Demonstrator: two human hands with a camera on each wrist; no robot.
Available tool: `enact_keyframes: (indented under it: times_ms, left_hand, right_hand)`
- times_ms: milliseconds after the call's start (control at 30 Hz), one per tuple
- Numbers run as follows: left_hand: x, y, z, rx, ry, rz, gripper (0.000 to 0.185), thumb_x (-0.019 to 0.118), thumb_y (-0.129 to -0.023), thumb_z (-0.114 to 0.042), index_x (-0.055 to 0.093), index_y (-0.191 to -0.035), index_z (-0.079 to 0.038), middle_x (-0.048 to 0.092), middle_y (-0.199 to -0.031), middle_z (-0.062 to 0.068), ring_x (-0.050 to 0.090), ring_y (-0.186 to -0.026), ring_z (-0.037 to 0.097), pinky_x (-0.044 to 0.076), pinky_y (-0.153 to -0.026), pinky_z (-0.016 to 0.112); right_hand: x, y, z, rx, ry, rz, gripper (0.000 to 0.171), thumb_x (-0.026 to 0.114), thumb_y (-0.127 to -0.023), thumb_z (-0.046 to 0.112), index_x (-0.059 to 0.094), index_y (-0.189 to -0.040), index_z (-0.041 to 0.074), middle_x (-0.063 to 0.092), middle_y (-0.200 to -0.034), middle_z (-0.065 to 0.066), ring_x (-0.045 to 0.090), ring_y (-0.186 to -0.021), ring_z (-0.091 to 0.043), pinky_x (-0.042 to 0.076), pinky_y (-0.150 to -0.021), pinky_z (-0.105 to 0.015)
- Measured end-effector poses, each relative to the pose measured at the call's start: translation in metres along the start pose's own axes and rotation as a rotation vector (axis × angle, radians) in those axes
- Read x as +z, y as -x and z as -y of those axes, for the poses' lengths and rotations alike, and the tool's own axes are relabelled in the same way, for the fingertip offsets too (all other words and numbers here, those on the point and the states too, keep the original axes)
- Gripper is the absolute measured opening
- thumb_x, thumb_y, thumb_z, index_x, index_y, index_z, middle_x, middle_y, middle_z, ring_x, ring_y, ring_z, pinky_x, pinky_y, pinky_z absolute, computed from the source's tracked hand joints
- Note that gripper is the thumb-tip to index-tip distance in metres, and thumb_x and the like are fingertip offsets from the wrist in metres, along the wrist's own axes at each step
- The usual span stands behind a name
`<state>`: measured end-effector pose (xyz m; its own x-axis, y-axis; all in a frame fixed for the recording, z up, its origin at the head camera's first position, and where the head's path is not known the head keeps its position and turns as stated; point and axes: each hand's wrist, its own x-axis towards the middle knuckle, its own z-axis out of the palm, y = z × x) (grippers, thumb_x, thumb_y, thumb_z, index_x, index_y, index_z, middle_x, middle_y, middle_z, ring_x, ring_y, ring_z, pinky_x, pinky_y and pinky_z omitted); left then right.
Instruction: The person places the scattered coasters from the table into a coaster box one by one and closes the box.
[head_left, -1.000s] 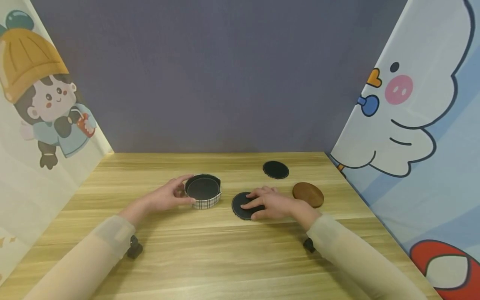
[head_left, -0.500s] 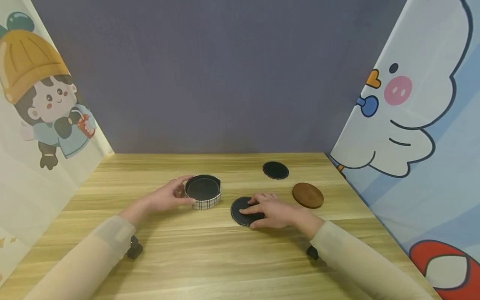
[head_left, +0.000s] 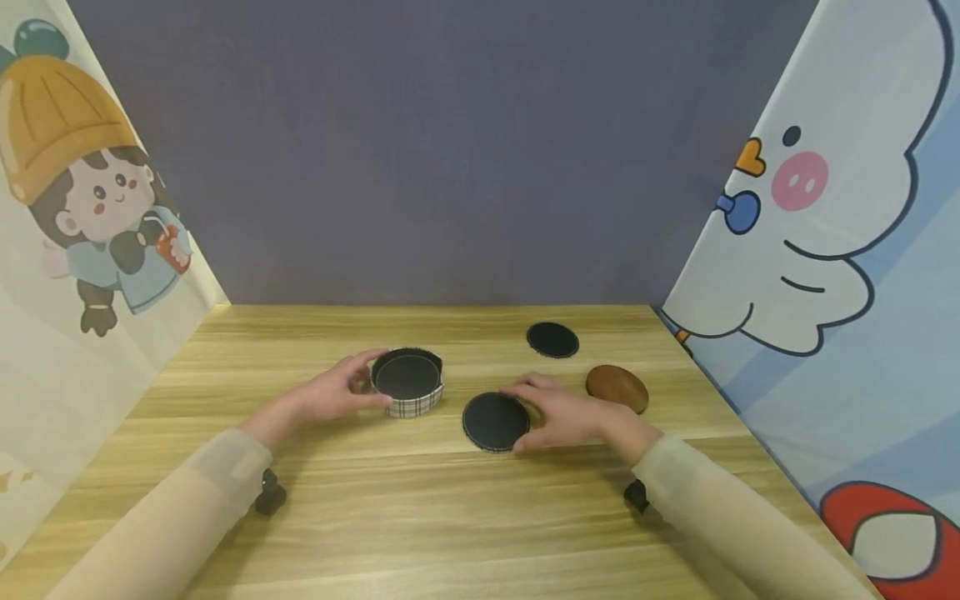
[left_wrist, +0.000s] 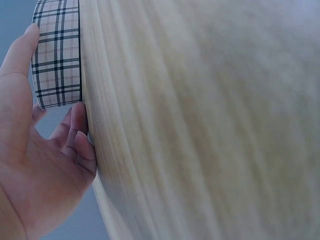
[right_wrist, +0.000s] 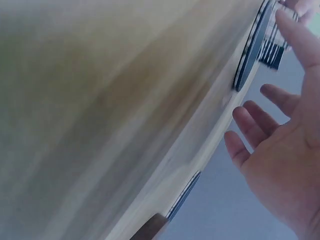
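The black round coaster [head_left: 496, 422] lies flat just right of the plaid round box [head_left: 408, 384], which the left hand [head_left: 334, 395] cups, while the right hand [head_left: 564, 414], fingers loosely spread, touches the coaster's right edge.

Motion blur is smearing the table [right_wrist: 100, 100] across the right wrist view, where the plaid tin [right_wrist: 274, 47] is running off the top edge and the brown coaster [right_wrist: 150, 231] is slipping below the frame.

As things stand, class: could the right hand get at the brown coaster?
Probably yes. The brown coaster lies bare on the table just beyond the right hand, with nothing between them.
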<state>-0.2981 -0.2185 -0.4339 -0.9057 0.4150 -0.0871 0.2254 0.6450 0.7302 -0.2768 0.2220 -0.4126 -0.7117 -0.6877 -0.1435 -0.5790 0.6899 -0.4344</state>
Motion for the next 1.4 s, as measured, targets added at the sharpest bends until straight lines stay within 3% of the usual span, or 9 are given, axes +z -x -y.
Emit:
enact_keyframes:
  times_ms: [300, 667, 1000, 1400]
  left_hand:
    - [0.001, -0.001, 0.002, 0.008, 0.013, 0.005, 0.105, 0.086, -0.096, -0.046, 0.023, -0.176, -0.019, 0.049, -0.143, 0.026, 0.064, -0.118, 0.033, 0.062, -0.087, 0.038]
    - [0.0, -0.001, 0.002, 0.009, 0.004, 0.004, 0.105, 0.085, -0.096, -0.046, 0.022, -0.176, -0.019, 0.049, -0.143, 0.026, 0.063, -0.12, 0.035, 0.062, -0.088, 0.039]
    - [-0.001, 0.001, -0.001, -0.001, 0.001, 0.007, 0.104, 0.085, -0.096, -0.047, 0.023, -0.176, -0.02, 0.049, -0.144, 0.025, 0.063, -0.121, 0.034, 0.061, -0.09, 0.039]
    - [0.001, 0.003, -0.004, 0.006, -0.001, 0.003, 0.103, 0.085, -0.097, -0.045, 0.023, -0.175, -0.019, 0.049, -0.142, 0.025, 0.063, -0.118, 0.034, 0.061, -0.087, 0.038]
  right_hand:
    - [-0.002, -0.01, -0.012, 0.059, -0.06, 0.022, 0.113, 0.093, -0.084, 0.057, 0.034, -0.173, 0.02, 0.039, -0.167, -0.006, 0.036, -0.156, -0.033, 0.041, -0.124, -0.06]
    - [0.005, -0.027, -0.004, 0.047, 0.023, 0.033, 0.115, 0.092, -0.079, 0.066, 0.039, -0.171, 0.023, 0.043, -0.159, -0.002, 0.044, -0.146, -0.026, 0.046, -0.118, -0.051]
    - [0.01, -0.035, 0.004, 0.058, 0.044, 0.028, 0.114, 0.094, -0.076, 0.061, 0.043, -0.17, 0.022, 0.043, -0.157, -0.004, 0.041, -0.143, -0.027, 0.045, -0.115, -0.052]
    - [0.009, -0.036, 0.005, 0.055, 0.056, 0.037, 0.109, 0.095, -0.075, 0.059, 0.043, -0.169, 0.036, 0.043, -0.15, -0.004, 0.04, -0.137, -0.026, 0.043, -0.113, -0.052]
